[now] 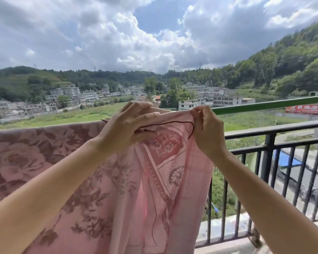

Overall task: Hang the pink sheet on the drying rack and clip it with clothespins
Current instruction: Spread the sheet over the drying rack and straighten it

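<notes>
Two hands up at the pole (264,105), both on the top fold of the sheet (99,180). My read: spreading and squaring the end before clipping.

Right hand (207,129) has its fingers curled, pinching the sheet's top edge just where the cloth ends on the pole. That's likely to keep the corner from sliding off.

Left hand (128,123) lies over the fold, fingers mostly straight, thumb underneath. Can't tell if it grips or only presses.

A dark thread (173,122) runs across the cloth between the hands and loops down by the right one. Can't tell if it's loose or attached.

The sheet is draped over the pole, hanging down in front of the black railing (275,129). To the left it lies flat. Below the hands it's bunched in vertical folds, so I'd say it's not fully spread.

Look: pink, large darker rose pattern on the left, and a bordered corner panel with flower motifs near the right edge. Thin enough that light glows through the folds.

No clothespins in view, so I judge the clipping step not started.
</notes>
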